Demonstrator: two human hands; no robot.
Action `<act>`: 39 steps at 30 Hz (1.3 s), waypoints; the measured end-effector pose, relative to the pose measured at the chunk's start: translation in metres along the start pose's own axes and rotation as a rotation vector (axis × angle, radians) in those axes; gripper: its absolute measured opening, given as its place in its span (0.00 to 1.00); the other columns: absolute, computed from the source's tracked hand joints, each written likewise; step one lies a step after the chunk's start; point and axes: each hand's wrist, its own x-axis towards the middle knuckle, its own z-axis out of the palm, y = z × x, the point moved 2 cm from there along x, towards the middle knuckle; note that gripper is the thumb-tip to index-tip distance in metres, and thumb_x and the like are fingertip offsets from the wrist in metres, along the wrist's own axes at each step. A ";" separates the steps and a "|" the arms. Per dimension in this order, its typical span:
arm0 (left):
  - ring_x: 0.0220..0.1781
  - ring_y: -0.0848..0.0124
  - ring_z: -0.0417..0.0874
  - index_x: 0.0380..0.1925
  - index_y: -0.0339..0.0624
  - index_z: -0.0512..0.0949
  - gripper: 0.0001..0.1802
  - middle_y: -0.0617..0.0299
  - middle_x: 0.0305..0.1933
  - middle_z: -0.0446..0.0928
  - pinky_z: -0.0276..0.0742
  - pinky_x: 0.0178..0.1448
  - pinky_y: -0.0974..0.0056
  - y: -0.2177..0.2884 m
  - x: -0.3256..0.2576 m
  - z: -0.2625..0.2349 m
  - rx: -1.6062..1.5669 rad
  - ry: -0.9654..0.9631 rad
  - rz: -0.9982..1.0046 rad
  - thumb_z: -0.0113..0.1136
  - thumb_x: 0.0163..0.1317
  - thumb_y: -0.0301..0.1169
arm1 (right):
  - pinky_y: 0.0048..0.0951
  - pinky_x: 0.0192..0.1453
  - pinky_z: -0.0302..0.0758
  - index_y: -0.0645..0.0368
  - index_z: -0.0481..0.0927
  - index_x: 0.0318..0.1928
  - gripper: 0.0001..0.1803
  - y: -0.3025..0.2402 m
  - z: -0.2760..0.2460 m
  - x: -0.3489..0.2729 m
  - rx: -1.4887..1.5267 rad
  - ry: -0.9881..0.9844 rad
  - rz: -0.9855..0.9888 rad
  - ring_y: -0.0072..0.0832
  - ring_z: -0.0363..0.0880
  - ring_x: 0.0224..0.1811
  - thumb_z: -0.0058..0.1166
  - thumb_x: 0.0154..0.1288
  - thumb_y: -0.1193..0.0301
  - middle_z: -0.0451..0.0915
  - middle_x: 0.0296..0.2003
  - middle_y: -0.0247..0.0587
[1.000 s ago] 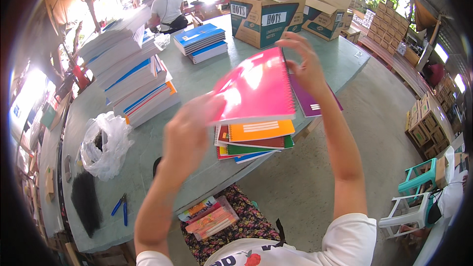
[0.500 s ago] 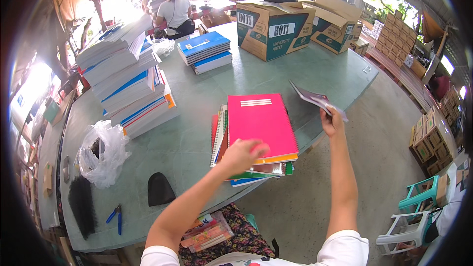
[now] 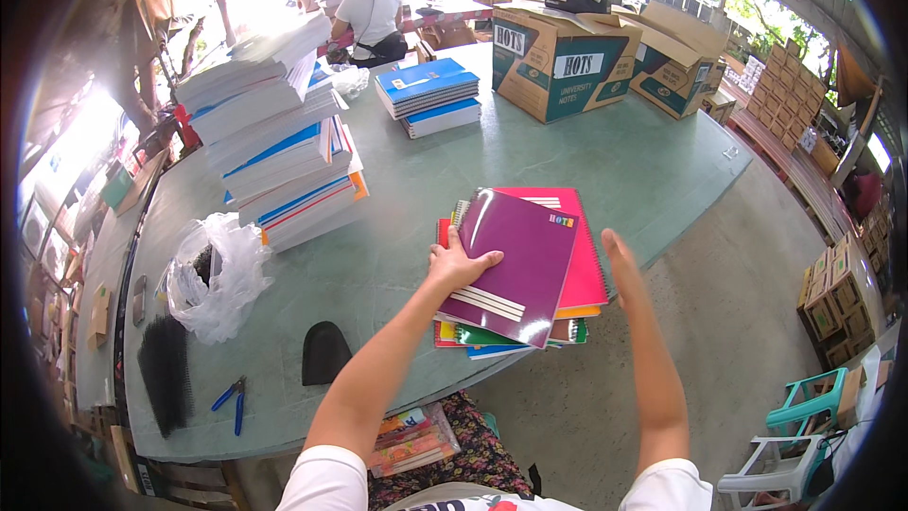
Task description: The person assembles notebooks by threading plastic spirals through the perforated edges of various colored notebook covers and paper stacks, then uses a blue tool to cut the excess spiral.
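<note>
A glossy purple notebook (image 3: 518,251) lies slanted on top of a stack of spiral notebooks near the table's front edge. Across its left side rests my left hand (image 3: 460,269), gripping that edge with the thumb on the cover. Beneath it, turned at another angle, is a bright pink notebook (image 3: 588,251). Red, green and blue covers stick out lower in the stack. My right hand (image 3: 626,273) is held upright just right of the pink notebook, fingers stretched and holding nothing.
Tall piles of unbound pages (image 3: 284,147) stand at left, beside a plastic bag (image 3: 218,274). Nearer lie black binding coils (image 3: 165,374), blue-handled pliers (image 3: 232,402) and a dark rounded piece (image 3: 324,353). Blue notebooks (image 3: 430,95) and cartons (image 3: 567,66) stand farther back. A person (image 3: 371,14) sits beyond.
The purple notebook came from the right onto the pink one. My left hand moved onto its left edge; my right hand let go of it and straightened its fingers. The view shifted slightly.
</note>
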 end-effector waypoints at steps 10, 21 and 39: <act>0.48 0.62 0.80 0.54 0.32 0.66 0.43 0.49 0.49 0.75 0.78 0.52 0.57 -0.089 -0.056 -0.040 -0.863 -0.590 -0.021 0.71 0.45 0.48 | 0.36 0.56 0.73 0.65 0.56 0.62 0.43 0.048 0.054 -0.096 0.296 0.150 0.301 0.37 0.72 0.54 0.64 0.53 0.59 0.69 0.54 0.54; 0.50 0.65 0.76 0.52 0.31 0.63 0.43 0.51 0.47 0.74 0.75 0.53 0.60 -0.078 -0.120 -0.063 -1.141 -0.287 0.126 0.75 0.42 0.42 | 0.35 0.48 0.76 0.64 0.68 0.53 0.35 0.004 0.076 -0.111 0.596 -0.096 0.223 0.31 0.77 0.44 0.69 0.44 0.69 0.75 0.43 0.43; 0.60 0.68 0.68 0.61 0.36 0.55 0.58 0.56 0.57 0.66 0.62 0.64 0.63 -0.070 -0.104 -0.115 -1.146 0.142 0.508 0.81 0.30 0.42 | 0.31 0.55 0.72 0.63 0.57 0.62 0.60 -0.065 0.112 -0.034 0.531 -0.008 -0.476 0.31 0.74 0.51 0.79 0.28 0.57 0.74 0.48 0.41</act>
